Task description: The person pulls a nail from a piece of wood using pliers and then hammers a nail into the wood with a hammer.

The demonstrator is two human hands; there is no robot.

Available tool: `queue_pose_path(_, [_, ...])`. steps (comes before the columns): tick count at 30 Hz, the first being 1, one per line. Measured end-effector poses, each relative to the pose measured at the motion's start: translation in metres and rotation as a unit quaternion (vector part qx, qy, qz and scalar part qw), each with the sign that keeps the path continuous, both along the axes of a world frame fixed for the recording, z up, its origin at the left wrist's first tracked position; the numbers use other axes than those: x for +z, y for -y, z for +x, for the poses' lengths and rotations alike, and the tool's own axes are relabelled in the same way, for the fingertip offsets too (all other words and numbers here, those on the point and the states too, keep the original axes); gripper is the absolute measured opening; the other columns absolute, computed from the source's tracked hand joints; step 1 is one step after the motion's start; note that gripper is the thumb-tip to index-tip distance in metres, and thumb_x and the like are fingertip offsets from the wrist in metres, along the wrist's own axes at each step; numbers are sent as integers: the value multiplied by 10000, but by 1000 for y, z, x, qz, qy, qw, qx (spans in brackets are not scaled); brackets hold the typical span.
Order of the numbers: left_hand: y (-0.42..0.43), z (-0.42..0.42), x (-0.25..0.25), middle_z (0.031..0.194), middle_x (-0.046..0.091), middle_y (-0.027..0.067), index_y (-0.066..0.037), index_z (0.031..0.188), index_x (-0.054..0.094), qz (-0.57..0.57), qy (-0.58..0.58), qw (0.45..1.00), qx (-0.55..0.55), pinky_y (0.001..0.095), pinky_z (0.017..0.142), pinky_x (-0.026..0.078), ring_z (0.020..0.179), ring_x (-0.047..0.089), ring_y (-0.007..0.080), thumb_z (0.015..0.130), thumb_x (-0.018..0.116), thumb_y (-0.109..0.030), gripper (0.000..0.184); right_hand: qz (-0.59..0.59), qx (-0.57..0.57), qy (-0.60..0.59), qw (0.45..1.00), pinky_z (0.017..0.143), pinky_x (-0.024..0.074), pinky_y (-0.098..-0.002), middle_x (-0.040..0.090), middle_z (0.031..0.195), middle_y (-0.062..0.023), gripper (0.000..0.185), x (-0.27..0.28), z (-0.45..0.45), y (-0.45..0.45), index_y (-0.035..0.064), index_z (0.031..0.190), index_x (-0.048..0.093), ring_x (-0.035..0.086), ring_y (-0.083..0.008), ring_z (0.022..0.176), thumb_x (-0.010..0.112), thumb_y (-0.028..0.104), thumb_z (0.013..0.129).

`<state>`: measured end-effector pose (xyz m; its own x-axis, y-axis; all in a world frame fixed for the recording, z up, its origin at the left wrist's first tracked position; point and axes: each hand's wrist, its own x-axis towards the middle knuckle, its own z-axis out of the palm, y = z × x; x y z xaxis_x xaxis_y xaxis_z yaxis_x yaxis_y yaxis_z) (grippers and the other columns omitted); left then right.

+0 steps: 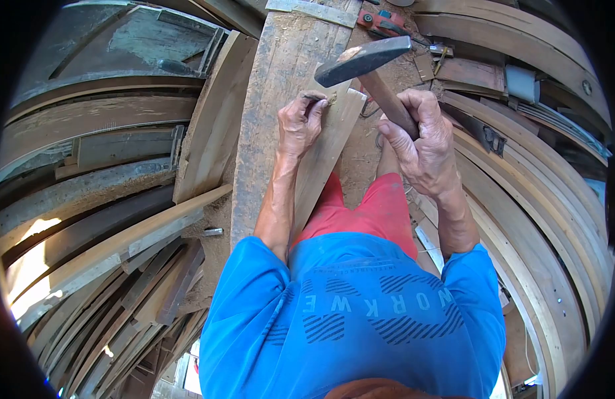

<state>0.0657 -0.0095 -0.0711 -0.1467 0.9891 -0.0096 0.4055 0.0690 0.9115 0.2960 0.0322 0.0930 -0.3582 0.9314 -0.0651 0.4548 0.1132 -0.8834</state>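
While the hammer (366,61) is held up near the far end of a pale board (331,136), its wooden handle is gripped by the right hand (425,143), and a small dark piece (314,97), too small to identify, is pinched by the left hand (299,125) close to that end. The board is seen along the right edge of the worn tabletop (274,73), beyond which a red tool (385,24) and stacked planks (98,120) on both sides are visible.
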Motion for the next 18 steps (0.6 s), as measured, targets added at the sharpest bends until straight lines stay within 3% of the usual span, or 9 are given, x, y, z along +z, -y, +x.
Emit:
queue_pose_path(3, [2, 1, 0, 863, 773, 134, -50, 1031, 747, 5, -1, 1000, 11, 337, 687, 588, 768, 780, 229, 942, 756, -34, 91, 73, 14, -28, 997, 787, 551, -297, 712, 1045, -115, 408, 2, -3, -7, 22, 1349, 576, 696, -154, 868, 758, 94, 991])
queue_pose_path(6, [0, 0, 0, 862, 773, 131, -52, 1035, 747, -1, 0, 1000, 7, 335, 687, 587, 769, 780, 226, 942, 757, -36, 95, 61, 20, -33, 997, 808, 554, -308, 715, 1094, -127, 452, -1, -1, -8, 35, 1401, 574, 700, -164, 896, 755, 86, 990])
queue_pose_path(9, [1, -1, -4, 850, 769, 128, -55, 1035, 748, 1, 6, 1000, 7, 338, 683, 585, 760, 777, 227, 942, 760, -38, 95, 86, 18, -27, 996, 803, 606, -411, 746, 1133, -206, 447, 0, -4, -12, 43, 1358, 611, 772, -369, 977, 778, 90, 946])
queue_pose_path(12, [1, 0, -7, 836, 761, 127, -55, 1027, 745, 5, 14, 1000, 7, 345, 675, 582, 746, 771, 232, 940, 763, -42, 90, 90, 32, -35, 995, 823, 615, -418, 741, 1169, -218, 439, -1, -7, -14, 44, 1359, 622, 770, -376, 1008, 770, 81, 948])
queue_pose_path(15, [0, 0, -5, 831, 754, 133, -54, 1018, 741, 7, 4, 1000, -4, 353, 667, 577, 736, 764, 241, 938, 767, -48, 84, 104, 50, -20, 993, 900, 587, -359, 731, 1236, -183, 477, -5, -7, -14, 22, 1421, 606, 754, -278, 1062, 756, 67, 971])
queue_pose_path(18, [-1, -1, 3, 834, 749, 145, -52, 1014, 737, 3, -18, 1000, -22, 365, 664, 574, 733, 759, 258, 938, 771, -58, 84, 126, 95, 35, 987, 913, 597, -391, 732, 1246, -205, 497, -6, -11, -20, 22, 1431, 618, 754, -332, 1071, 754, 62, 954])
